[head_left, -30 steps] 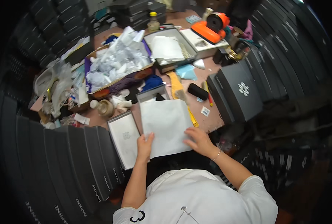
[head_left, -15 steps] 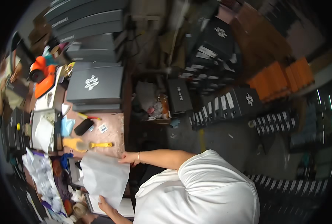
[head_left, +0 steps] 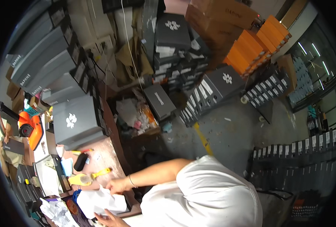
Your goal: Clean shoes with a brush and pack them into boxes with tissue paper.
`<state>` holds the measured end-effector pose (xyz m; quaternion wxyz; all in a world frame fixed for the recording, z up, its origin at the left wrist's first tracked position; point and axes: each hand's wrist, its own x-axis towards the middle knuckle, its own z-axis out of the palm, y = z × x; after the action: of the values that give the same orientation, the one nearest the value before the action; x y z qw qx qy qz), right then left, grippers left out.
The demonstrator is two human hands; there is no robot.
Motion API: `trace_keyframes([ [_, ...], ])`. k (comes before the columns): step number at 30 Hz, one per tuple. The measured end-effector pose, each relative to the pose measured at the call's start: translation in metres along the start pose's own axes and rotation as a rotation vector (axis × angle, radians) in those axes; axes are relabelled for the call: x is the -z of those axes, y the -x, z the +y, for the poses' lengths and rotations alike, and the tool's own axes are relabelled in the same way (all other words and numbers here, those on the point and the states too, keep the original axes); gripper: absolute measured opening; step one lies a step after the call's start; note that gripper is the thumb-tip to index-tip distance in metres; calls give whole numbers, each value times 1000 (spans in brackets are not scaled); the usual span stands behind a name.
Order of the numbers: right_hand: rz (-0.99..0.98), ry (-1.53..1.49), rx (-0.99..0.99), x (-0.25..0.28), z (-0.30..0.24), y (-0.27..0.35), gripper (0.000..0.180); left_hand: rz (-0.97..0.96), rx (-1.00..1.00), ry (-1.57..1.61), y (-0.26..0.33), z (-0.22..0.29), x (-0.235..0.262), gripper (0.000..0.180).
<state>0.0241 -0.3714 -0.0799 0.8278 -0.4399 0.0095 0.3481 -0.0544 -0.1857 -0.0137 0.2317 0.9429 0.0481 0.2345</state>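
Note:
A white sheet of wrapping paper [head_left: 98, 202] lies creased across an open box, mostly hiding it; a dark edge of the box [head_left: 128, 204] shows on the right. My right hand [head_left: 117, 185], with a bracelet at its wrist, has its fingers closed on the sheet's upper edge. At the lower edge my left hand [head_left: 109, 219] rests against the paper with fingers apart; the frame's bottom cuts it off. Just beyond the sheet lie a yellow-handled brush [head_left: 101, 173], a yellow bristled brush [head_left: 80, 179] and a black oblong thing [head_left: 80, 162].
Dark shoe boxes [head_left: 77, 123] are stacked at the table's far side. Crumpled white paper [head_left: 56, 212] lies at lower left, and an orange device [head_left: 34, 128] stands farther back. A carton of scraps [head_left: 149, 132] sits on the floor, with rows of boxes [head_left: 209, 89] beyond.
The view has turned, shifting the table lower and left. The sheet has come down from a raised, flat spread onto the box and is now creased. My left hand's fingers have spread.

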Motion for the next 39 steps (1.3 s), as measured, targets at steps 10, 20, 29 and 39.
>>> trace_keyframes([
  [10, -56, 992, 672, -74, -8, 28, 11, -12, 150, 275, -2, 43, 17, 61],
  [20, -397, 1055, 764, -135, -23, 7, 19, 65, 823, 876, 9, 33, 78, 30],
  [29, -348, 865, 202, -104, -14, 18, 21, 213, 888, 1067, 43, 30, 49, 28],
  [39, -927, 924, 67, -104, -40, -21, 33, 556, 1110, 1035, 67, 62, 12, 21],
])
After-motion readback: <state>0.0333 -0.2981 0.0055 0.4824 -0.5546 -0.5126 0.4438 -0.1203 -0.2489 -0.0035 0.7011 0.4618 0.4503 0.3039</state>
